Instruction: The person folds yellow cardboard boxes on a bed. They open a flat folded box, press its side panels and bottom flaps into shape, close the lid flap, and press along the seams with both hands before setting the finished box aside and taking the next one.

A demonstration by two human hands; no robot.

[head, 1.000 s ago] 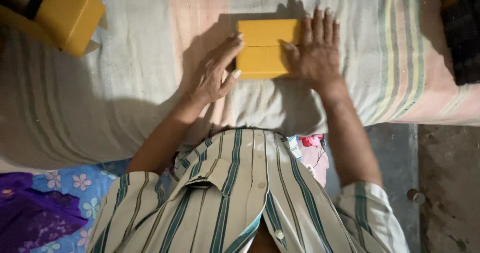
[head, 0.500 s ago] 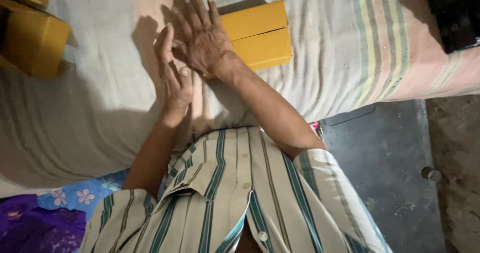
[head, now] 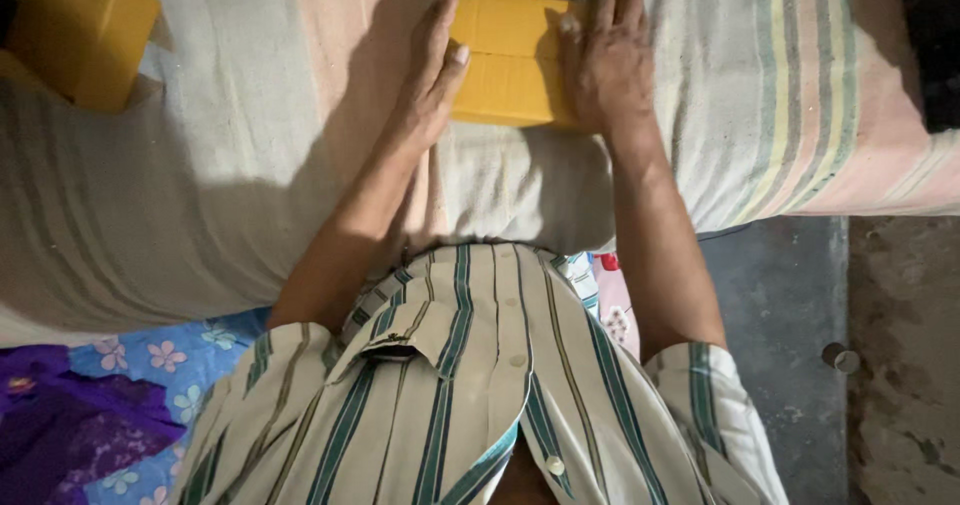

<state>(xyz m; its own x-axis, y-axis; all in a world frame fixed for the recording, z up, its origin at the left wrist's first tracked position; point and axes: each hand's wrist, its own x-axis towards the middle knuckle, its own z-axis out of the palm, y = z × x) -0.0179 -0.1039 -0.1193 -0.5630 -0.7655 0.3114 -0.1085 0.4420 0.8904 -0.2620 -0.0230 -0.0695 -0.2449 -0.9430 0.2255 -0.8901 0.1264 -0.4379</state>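
Observation:
A flat yellow cardboard box (head: pixel 512 57) lies on a pale striped cloth (head: pixel 230 185) spread over a bed or cushion. My left hand (head: pixel 430 70) presses against the box's left edge, fingers straight and together, thumb on the lower left part. My right hand (head: pixel 605 60) lies flat on the box's right side, fingers pointing away from me. The box is held between both hands. A seam runs across the middle of its top face.
Another yellow cardboard box (head: pixel 80 30) sits at the top left on the cloth. A dark object (head: pixel 930 45) is at the top right edge. Blue flowered fabric (head: pixel 170 365) and purple fabric (head: pixel 60 435) lie at the lower left. Grey floor (head: pixel 790 365) shows on the right.
Half a second ago both hands were raised together left of the box. Now they are back on the box, one on each side, as they were a second ago.

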